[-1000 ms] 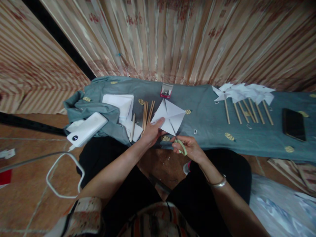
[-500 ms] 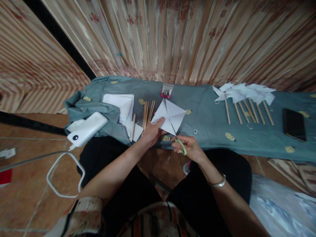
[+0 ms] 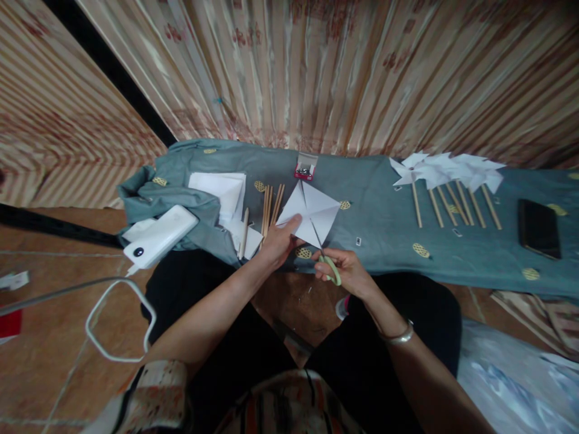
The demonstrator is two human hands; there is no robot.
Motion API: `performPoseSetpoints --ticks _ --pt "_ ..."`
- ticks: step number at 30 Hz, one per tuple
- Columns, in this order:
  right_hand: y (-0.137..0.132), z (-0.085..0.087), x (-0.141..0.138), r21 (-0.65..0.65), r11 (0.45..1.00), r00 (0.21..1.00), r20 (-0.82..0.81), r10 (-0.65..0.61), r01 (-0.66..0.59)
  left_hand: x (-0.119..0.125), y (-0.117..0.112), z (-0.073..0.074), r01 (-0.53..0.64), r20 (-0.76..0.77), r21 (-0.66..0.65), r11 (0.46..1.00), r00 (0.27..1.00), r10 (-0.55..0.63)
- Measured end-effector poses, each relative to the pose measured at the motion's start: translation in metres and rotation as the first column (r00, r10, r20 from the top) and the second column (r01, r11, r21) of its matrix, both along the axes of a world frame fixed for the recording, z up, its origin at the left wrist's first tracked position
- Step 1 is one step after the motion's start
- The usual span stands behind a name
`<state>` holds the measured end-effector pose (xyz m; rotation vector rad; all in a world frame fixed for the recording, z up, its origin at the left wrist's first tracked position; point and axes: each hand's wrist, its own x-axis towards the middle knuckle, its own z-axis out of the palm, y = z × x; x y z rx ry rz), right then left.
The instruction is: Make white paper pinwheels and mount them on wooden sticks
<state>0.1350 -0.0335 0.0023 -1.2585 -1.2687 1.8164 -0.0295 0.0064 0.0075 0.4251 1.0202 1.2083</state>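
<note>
A square white sheet of paper [image 3: 322, 209] is pinched at its left edge by my left hand [image 3: 281, 240], thumb on top. A slit runs in from its far corner. Scissors with pale green handles [image 3: 333, 272] are in my right hand [image 3: 347, 270], their blades lying across the paper's near corner and pointing toward its middle. Wooden sticks [image 3: 266, 208] lie just left of the paper. Beyond it stands a small open red box [image 3: 304, 171] with shiny little metal pieces inside.
Several white paper pinwheels [image 3: 456, 172] on sticks lie at the right, beside a dark phone [image 3: 538, 229]. On the left are white papers [image 3: 221, 191], a pale pencil-like stick [image 3: 244, 234] and a white device with a cable [image 3: 160, 236]. A striped curtain [image 3: 289, 72] hangs behind the cloth-covered surface [image 3: 380, 211].
Almost nothing differs. The scissors and my right hand have shifted very slightly, while the paper and my left hand stay in place.
</note>
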Motion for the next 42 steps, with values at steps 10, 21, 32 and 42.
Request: performPoseSetpoints --ticks 10,21,32,42 --pt "0.009 0.014 0.036 -0.04 0.981 0.98 0.054 0.191 -0.189 -0.019 0.018 0.003 -0.114 0.001 0.041 0.993 0.993 0.114" --pt "0.025 0.006 0.051 0.28 0.859 0.89 0.036 -0.454 0.428 -0.01 0.009 -0.012 0.13 -0.134 0.042 0.991 0.983 -0.123" --pt "0.023 0.004 0.03 0.121 0.922 0.93 -0.029 -0.367 0.368 0.005 -0.001 -0.011 0.343 -0.24 0.049 0.938 0.916 -0.323" --pt "0.022 0.01 0.034 0.037 0.954 0.954 -0.056 -0.296 0.298 0.001 -0.003 -0.007 0.337 -0.303 -0.037 0.941 0.893 -0.332"
